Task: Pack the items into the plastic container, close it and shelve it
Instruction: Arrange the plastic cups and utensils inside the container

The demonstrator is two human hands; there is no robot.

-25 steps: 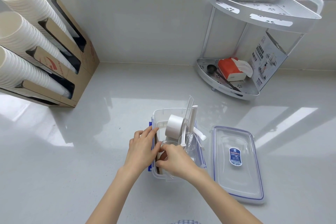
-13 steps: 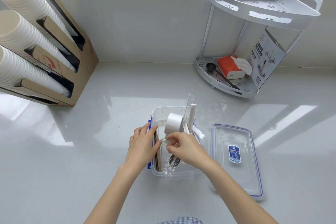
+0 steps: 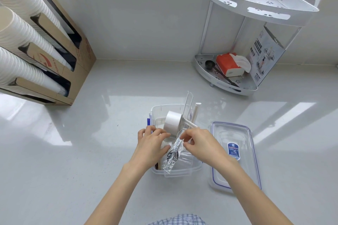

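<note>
A clear plastic container [image 3: 159, 109] stands open on the counter in front of me. A white roll of tape [image 3: 172, 121], white wrapped straws [image 3: 194, 115] and a clear flat packet stick up out of it. My right hand [image 3: 201, 145] pinches the top of a clear wrapped spoon packet [image 3: 172, 156], which slants down over the container's near side. My left hand [image 3: 152, 144] rests on the container's left side, against the items inside, fingers spread. The container's clear lid [image 3: 235, 155], with a blue label, lies flat just to the right.
A white two-tier corner rack [image 3: 263, 5] stands at the back right, holding an orange tissue pack [image 3: 228, 64], a black scoop and a printed card. A cardboard holder of stacked white paper cups [image 3: 27, 42] fills the back left.
My right hand has lifted out of the container's near end, pulling the wrapped spoon packet up and into view. My left hand has stayed at the container's left side.
</note>
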